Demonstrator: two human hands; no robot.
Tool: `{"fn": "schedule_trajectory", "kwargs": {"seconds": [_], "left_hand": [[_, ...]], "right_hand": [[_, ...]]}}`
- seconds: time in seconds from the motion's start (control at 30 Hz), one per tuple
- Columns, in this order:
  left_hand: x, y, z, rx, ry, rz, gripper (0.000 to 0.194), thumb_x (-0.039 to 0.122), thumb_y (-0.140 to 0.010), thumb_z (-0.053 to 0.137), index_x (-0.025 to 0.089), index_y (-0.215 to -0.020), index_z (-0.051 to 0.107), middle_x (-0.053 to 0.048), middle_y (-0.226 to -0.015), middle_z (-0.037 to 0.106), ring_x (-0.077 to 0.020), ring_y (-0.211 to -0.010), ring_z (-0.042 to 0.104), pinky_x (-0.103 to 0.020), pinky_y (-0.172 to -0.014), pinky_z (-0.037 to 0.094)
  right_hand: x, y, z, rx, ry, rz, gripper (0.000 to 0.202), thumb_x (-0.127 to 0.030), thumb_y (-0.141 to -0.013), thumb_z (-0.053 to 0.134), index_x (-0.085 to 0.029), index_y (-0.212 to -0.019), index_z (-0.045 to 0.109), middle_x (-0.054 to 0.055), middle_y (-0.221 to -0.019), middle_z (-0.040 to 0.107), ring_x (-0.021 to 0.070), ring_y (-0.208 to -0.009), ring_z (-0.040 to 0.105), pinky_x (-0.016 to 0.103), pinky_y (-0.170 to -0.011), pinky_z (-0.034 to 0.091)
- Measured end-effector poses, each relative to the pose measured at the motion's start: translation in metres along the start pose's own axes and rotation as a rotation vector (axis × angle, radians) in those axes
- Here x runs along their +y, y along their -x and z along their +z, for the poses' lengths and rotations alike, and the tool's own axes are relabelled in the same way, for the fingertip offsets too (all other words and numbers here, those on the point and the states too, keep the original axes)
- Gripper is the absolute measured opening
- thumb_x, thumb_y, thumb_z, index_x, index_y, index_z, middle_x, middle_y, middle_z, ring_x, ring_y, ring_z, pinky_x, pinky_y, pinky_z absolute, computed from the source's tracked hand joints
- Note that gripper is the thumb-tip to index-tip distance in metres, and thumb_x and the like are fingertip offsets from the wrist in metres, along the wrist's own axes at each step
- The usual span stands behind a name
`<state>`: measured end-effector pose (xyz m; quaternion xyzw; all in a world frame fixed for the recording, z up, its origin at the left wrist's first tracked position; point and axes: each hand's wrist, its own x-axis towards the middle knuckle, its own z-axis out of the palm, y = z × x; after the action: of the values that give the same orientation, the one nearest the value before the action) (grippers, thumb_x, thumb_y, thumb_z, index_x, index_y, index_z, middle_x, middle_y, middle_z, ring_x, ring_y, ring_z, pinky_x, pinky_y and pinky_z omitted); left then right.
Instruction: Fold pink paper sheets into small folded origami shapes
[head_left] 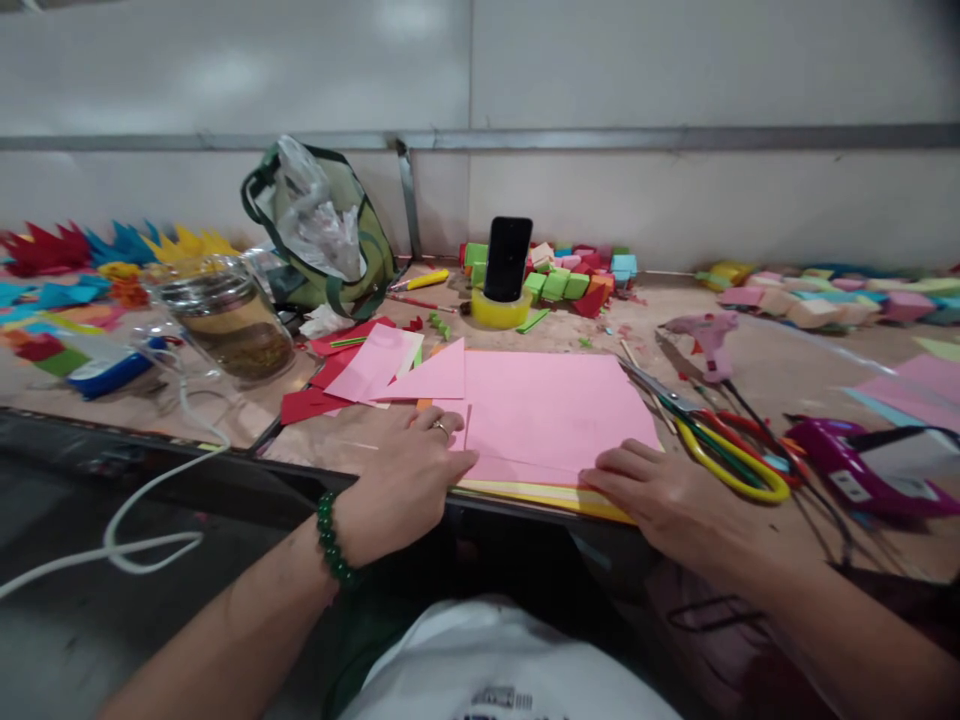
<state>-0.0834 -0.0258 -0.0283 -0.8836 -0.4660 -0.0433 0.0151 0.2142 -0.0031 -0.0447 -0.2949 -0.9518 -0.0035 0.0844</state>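
Note:
A pink sheet of paper (547,405) lies on a stack of coloured sheets at the table's front edge, with yellow edges (551,495) showing beneath it. Along its front runs a narrow pink strip or folded edge. My left hand (409,465), wearing a ring and a green bead bracelet, has its fingers closed at the sheet's left front corner. At the right front corner, my right hand (664,490) grips the edge between thumb and bent fingers. A cut pink triangle (435,375) overlaps the sheet's far left corner. Scissors with yellow handles (731,465) lie beside my right hand.
Behind the paper, a phone (509,260) stands in a yellow tape roll (499,310). A glass jar (229,325) and green bag (330,230) stand left. At right lie a pink glue gun (709,340), a purple device (870,465) and cords. Folded paper blocks (566,285) line the back.

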Motion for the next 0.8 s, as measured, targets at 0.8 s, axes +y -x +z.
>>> {"fn": "schedule_trajectory", "kwargs": {"seconds": [0.8], "left_hand": [[0.044,-0.006,0.020,0.470,0.040,0.017,0.012,0.015,-0.079,0.054,0.019,-0.082,0.065,-0.006,-0.077,0.062,-0.0211,-0.074,0.053,-0.038,-0.068,0.039]], "right_hand": [[-0.020,-0.047,-0.005,0.513,0.166,-0.004,0.022,-0.010,-0.085,0.052,-0.021,-0.100,0.065,0.011,-0.132,0.055,0.0281,-0.126,0.044,0.048,-0.102,0.040]]}}
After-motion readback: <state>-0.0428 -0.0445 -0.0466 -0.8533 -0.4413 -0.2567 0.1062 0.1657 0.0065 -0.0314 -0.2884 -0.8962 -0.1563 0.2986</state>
